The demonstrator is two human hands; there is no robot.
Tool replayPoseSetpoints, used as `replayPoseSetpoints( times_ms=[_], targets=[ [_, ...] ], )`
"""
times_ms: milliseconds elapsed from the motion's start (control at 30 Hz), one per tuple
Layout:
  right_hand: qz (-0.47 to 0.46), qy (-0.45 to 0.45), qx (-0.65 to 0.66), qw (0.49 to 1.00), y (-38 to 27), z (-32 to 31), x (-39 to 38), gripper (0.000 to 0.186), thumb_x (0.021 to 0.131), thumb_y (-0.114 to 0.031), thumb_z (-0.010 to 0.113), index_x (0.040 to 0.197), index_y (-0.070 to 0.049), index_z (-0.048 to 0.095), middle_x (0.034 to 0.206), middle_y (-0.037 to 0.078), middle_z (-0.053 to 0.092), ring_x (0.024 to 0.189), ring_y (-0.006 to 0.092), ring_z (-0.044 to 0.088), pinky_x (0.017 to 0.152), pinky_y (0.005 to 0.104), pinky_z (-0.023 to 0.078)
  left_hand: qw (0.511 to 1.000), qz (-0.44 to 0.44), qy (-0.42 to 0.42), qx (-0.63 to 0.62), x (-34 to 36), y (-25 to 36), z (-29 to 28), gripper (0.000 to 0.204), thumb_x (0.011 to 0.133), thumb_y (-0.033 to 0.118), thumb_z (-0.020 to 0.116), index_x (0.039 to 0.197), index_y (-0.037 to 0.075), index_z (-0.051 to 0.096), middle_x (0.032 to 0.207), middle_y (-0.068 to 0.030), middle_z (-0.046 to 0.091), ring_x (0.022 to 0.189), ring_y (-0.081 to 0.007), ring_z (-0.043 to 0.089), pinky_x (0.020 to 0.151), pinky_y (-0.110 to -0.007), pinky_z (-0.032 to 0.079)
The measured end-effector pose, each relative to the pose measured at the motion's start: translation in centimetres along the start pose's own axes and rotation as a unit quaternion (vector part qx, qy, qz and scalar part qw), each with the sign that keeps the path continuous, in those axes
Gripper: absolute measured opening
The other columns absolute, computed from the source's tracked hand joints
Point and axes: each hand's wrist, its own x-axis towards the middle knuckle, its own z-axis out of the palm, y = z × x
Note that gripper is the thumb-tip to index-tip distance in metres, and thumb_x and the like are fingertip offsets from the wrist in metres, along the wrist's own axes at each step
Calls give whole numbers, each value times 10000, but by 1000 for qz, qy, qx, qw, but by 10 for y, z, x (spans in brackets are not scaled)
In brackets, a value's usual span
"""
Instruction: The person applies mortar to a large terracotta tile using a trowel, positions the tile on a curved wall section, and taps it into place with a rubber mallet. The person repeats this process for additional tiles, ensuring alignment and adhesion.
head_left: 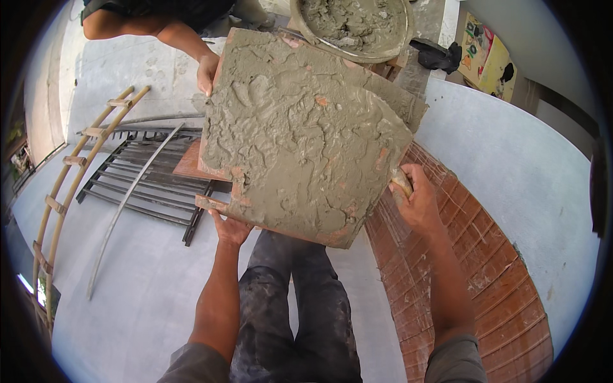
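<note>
One broad mortar-coated tile (300, 137) is held up in the head view, near the middle of the scene, with its coated face turned upward. The near left edge, beside a notched corner, is borne by the left hand (231, 230); its fingers are partly hidden below, so how far they are curled cannot be told. By the right hand (418, 203) a wooden trowel handle (401, 182) is gripped, narrowly closed, at the tile's right edge; the blade is not clearly seen. The far left edge is held by a co-worker's hand (206, 73), so the weight is seemingly shared between near and far sides and the wet grey mortar (274, 83) is kept from sliding. Support at the rims appears to have been chosen so that the coating is left untouched by fingers. Beyond the far edge, a tub (367, 59) of mortar is placed, apparently within reach of both people. To its right, a black crumpled item (439, 57) and a yellow board (490, 67) are seen. On the left, a black slatted rack (197, 217) is crossed by a pale curved rod (132, 190), with a bamboo-like ladder (75, 161) farther left; footing there would be hampered. A second reddish tile (190, 161) is partly covered by the raised one, and on the right, red-brown ridged panels (463, 255) are laid.
</note>
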Motion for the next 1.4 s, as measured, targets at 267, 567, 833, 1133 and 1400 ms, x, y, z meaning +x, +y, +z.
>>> replayPoseSetpoints(
  times_ms=[267, 567, 833, 1133, 1400],
  targets=[
    [-25, -3, -79, 997, 19, 42, -72, 368, 902, -122, 673, 1217, -12, 517, 1150, 232, 591, 1057, 420, 593, 857, 462, 487, 1000, 4, 25, 10, -1, 0, 6, 1155, 778, 950, 234, 1553, 97, 318, 1580, -131, 365, 1438, -346, 356, 1154, -540, 317],
    [75, -193, -151, 967, 25, 25, -34, 267, 995, -257, 557, 1164, -51, 565, 1072, 225, 661, 908, 446, 655, 760, 528, 514, 999, 10, 24, 27, -4, 0, 10, 1158, 780, 948, 224, 1578, 109, 252, 1625, -113, 271, 1470, -349, 289, 1171, -539, 286],
    [71, -40, -246, 966, 66, 5, -56, 276, 1003, -296, 548, 1164, -77, 593, 1012, 201, 666, 909, 433, 648, 764, 521, 511, 999, 2, 29, 18, -1, 0, 10, 1086, 805, 928, 243, 1550, 142, 319, 1585, -131, 356, 1429, -375, 359, 1135, -584, 325],
    [119, -42, -35, 991, 168, -4, -59, 399, 1006, -421, 559, 1066, -30, 619, 851, 131, 612, 853, 281, 640, 774, 434, 486, 999, -9, 28, 45, -2, 2, 10, 1148, 769, 960, 215, 1577, 145, 258, 1620, -104, 285, 1461, -351, 298, 1141, -568, 312],
    [276, 24, 186, 943, 124, 12, -98, 408, 1028, -414, 526, 963, -29, 645, 658, 24, 555, 505, 104, 494, 466, 265, 386, 999, 8, 16, 48, 1, 3, 4, 1121, 801, 935, 178, 1578, 131, 263, 1620, -114, 286, 1462, -346, 304, 1155, -552, 304]
  ],
)
